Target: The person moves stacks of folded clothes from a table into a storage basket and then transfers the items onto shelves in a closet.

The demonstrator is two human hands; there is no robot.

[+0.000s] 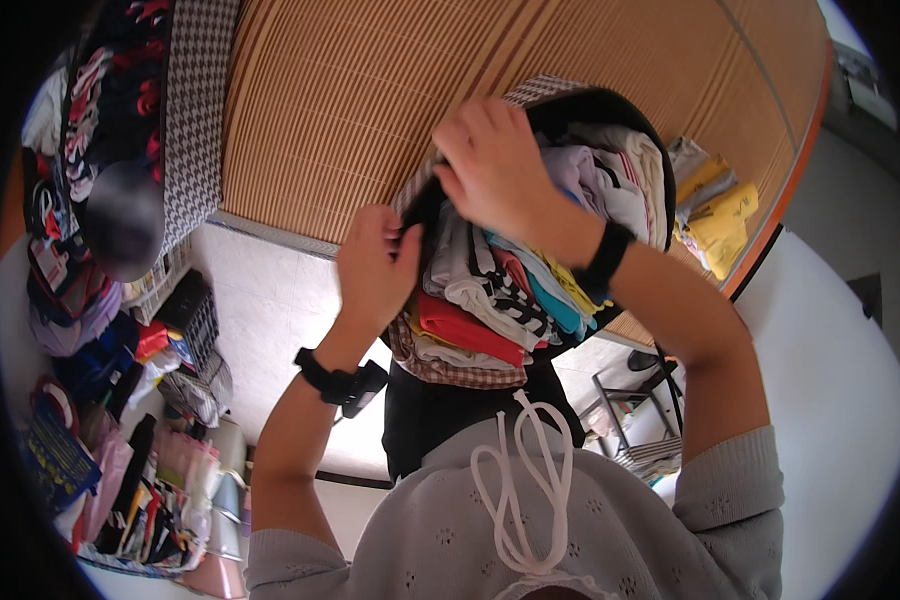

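In front of me a fabric storage box (664, 161) with a black lining and houndstooth outside holds rows of folded clothes. My left hand (379, 266) is at the box's left rim, thumb and fingers curled around the dark edge. Over the far left rim hovers or rests my right hand (499, 165); it is slightly blurred, and its contact with the rim is hidden. Among the clothes are a red folded garment (469, 330), a white one (487, 304) and a brown checked one (450, 369) at the near end. Paler clothes (607, 176) lie towards the right.
The box stands at the edge of a bed with a bamboo mat (345, 112). Folded yellow and grey clothes (712, 210) lie right of it. Another houndstooth box (195, 112) with clothes is at the left. Bags and baskets (150, 480) crowd the lower left; a dark-framed rack (634, 397) stands below right.
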